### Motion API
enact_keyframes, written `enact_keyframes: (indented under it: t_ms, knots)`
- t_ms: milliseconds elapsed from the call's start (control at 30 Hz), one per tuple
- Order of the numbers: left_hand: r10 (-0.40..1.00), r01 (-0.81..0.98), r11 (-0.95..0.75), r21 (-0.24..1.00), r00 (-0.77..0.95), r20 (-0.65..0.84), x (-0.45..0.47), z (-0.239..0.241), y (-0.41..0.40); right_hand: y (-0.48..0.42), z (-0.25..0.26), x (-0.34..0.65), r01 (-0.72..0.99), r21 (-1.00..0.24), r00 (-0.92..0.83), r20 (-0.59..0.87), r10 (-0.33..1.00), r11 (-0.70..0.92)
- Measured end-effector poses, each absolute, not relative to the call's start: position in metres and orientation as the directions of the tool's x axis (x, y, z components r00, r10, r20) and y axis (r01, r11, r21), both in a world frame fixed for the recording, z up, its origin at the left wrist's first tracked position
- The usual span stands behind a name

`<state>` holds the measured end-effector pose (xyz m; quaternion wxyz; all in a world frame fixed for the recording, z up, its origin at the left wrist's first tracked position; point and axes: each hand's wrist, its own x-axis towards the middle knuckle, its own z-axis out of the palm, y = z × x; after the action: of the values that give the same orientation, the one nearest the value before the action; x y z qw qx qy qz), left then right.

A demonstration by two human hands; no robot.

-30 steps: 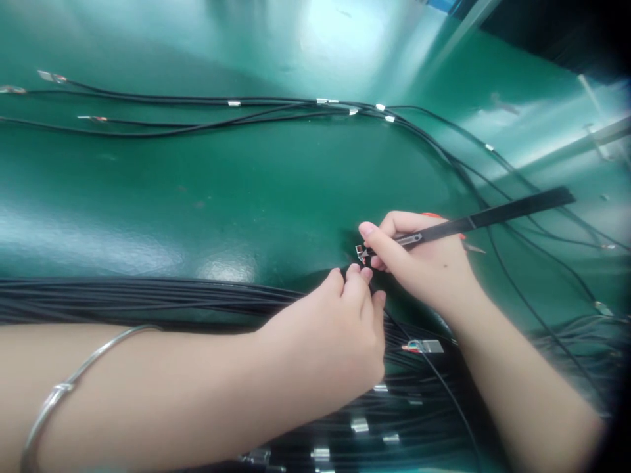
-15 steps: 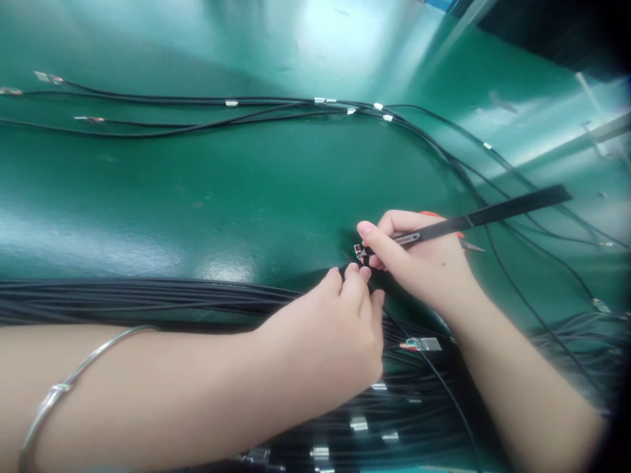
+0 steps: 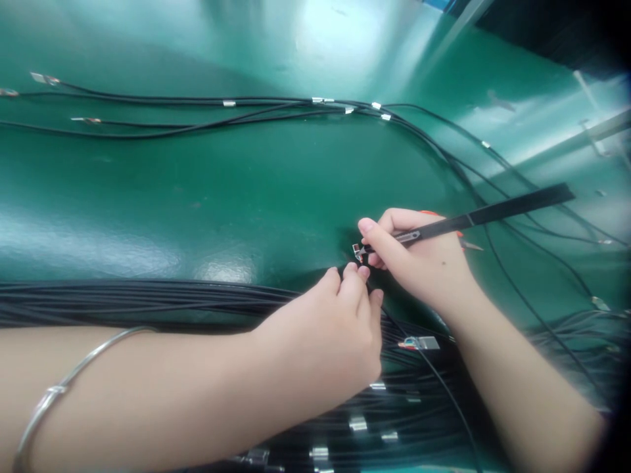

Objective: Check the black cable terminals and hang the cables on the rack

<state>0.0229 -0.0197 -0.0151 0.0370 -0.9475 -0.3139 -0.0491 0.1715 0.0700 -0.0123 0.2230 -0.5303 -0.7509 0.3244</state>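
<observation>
My left hand is closed, fingertips pinching a black cable just below its end. A small silver connector with short coloured wires sticks up past those fingertips. My right hand grips slim black tweezers, their points touching the wires beside the connector. The wide end of the tweezers reaches out to the right. Behind the right hand shows part of an orange-handled tool with a pointed metal tip; whether the hand holds it or it lies on the table cannot be told.
On the green tabletop, several black cables with silver connectors run across the back and curve right. A thick bundle of cables lies under my left forearm. Another loose connector rests beside my left hand.
Hardly anything differs. The whole view has shifted by a few pixels, and both hands keep the same hold at the cable end.
</observation>
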Motion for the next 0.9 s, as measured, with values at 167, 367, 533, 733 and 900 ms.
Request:
enact_keyframes:
  t_ms: [167,367,533,733,900]
  knots:
    - [0.584,0.593,-0.804,-0.044,0.802,0.125,0.0217,-0.0152,-0.0197,0.0712,-0.0162,0.1740,0.649,-0.712,-0.357,0.026,0.934,0.268]
    - [0.585,0.595,-0.802,-0.055,0.800,0.135,0.0214,-0.0151,-0.0196,0.0708,-0.0184,0.1746,0.641,-0.695,-0.388,0.072,0.919,0.325]
    - [0.585,0.597,-0.800,-0.057,0.798,0.143,0.0221,-0.0159,-0.0191,0.0704,-0.0173,0.1753,0.649,-0.658,-0.420,0.107,0.901,0.381]
    - [0.590,0.599,-0.800,-0.044,0.798,0.125,0.0219,-0.0152,-0.0188,0.0702,-0.0164,0.1759,0.652,-0.634,-0.465,0.099,0.880,0.416]
    - [0.597,0.605,-0.795,-0.045,0.793,0.116,0.0226,-0.0157,-0.0197,0.0701,-0.0168,0.1766,0.621,-0.648,-0.515,0.087,0.853,0.441]
